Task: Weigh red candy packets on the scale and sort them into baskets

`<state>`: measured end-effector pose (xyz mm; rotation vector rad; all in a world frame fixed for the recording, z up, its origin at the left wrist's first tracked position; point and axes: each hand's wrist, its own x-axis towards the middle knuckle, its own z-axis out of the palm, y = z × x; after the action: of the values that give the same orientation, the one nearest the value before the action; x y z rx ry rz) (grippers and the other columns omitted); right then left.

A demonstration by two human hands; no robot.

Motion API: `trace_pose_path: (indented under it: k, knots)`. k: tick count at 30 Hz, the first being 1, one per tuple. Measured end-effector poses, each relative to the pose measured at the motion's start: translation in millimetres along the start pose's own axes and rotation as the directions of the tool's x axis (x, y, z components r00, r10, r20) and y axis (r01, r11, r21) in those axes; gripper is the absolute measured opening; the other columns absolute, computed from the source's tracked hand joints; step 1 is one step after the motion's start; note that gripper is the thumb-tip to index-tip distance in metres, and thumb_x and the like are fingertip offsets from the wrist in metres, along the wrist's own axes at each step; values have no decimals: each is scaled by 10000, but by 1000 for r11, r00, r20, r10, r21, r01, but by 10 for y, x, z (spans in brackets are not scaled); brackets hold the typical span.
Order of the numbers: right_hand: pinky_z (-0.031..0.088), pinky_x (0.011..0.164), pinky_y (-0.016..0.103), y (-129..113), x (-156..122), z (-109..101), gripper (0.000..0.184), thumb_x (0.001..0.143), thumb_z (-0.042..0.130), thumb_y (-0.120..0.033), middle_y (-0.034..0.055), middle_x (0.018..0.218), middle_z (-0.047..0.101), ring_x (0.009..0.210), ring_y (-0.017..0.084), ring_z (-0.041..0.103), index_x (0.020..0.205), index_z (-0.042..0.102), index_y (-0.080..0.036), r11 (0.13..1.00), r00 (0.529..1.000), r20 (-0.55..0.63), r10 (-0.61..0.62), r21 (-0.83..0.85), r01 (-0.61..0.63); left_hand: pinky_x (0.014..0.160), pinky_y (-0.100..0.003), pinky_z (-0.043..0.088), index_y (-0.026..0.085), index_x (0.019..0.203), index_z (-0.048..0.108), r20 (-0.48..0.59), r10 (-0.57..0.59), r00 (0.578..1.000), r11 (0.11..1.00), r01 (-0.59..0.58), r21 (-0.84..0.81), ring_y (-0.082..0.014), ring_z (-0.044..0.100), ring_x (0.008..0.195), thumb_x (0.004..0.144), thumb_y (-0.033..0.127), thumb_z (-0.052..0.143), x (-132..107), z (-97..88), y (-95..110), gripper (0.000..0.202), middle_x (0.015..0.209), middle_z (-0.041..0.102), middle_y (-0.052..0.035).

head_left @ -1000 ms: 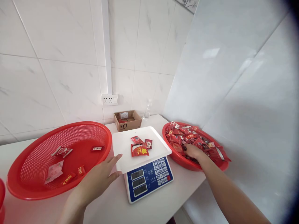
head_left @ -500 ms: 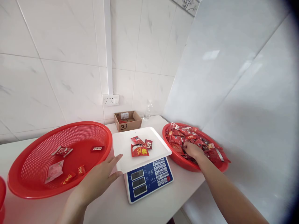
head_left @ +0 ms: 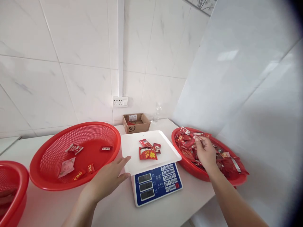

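Observation:
My right hand point(head_left: 206, 154) is over the right red basket point(head_left: 193, 170), thumb and fingers closed on a small red packet point(head_left: 189, 143). Many red packets fill that basket. My left hand point(head_left: 107, 179) rests at the left edge of the white scale tray point(head_left: 131, 153), with fingers apart and nothing held. On the tray lie 3 red snack packets, the largest point(head_left: 148, 154) with yellow print in front. Below the tray, the digital scale point(head_left: 157, 183) shows its blue keypad panel; the display digits are too dim to read.
A large red basket point(head_left: 44, 186) with several scattered packets stands on the left. Another red basket point(head_left: 22, 176) is cut off at the left edge. Behind the scale sit a small cardboard box point(head_left: 139, 127) and a clear plastic item point(head_left: 156, 113) by the tiled wall.
My right hand has lifted out of the packets with a red one in its fingers. My left hand stays at the tray's edge. The view has swung slightly left.

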<state>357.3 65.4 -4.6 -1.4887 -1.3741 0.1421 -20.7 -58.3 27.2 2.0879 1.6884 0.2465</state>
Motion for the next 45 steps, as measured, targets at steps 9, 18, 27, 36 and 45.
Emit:
trace_pose_path:
  k: [9, 18, 27, 36, 45]
  knots:
    - [523, 656, 357, -509, -359, 701, 392, 812, 494, -440, 92, 1015, 676, 669, 171, 628, 1119, 516, -197, 988, 854, 520, -23, 143, -60, 978, -436, 394, 267, 1440, 304, 20, 12, 1000, 1000, -12, -23, -304, 452, 1264, 904, 469, 386, -1, 16, -30, 578, 1430, 439, -89]
    - [410, 965, 395, -521, -546, 856, 377, 898, 366, -357, 72, 1178, 639, 1117, 227, 538, 1162, 587, -202, 956, 766, 610, -203, -46, 290, 977, -444, 403, 277, 1436, 310, 5, 18, 1000, 999, -18, -32, -307, 461, 1257, 896, 447, 415, 24, 29, -46, 576, 1420, 451, -85]
    - [386, 1005, 406, -466, -572, 895, 385, 903, 389, -376, 84, 1205, 623, 1138, 232, 523, 1172, 583, -181, 932, 792, 545, -276, -51, 359, 969, -457, 410, 275, 1431, 321, 0, 25, 1000, 999, -25, -42, -315, 472, 1246, 897, 443, 419, 17, 33, -43, 568, 1415, 458, -84]
    - [419, 978, 424, -483, -612, 801, 436, 889, 385, -449, 128, 1167, 636, 1107, 243, 561, 1137, 599, -162, 946, 860, 419, -292, -5, 324, 957, -443, 422, 276, 1432, 317, 8, 28, 1000, 999, -28, -25, -318, 456, 1263, 897, 450, 422, 24, 19, -39, 572, 1412, 463, -90]
    - [450, 888, 454, -67, -450, 20, 449, 829, 411, -479, 136, 1101, 663, 1013, 293, 597, 1087, 630, -184, 934, 981, 169, -99, -324, 150, 942, -429, 429, 313, 1439, 283, 21, 30, 999, 999, -29, -40, -305, 478, 1244, 907, 487, 392, 41, 13, -63, 570, 1436, 440, -48]
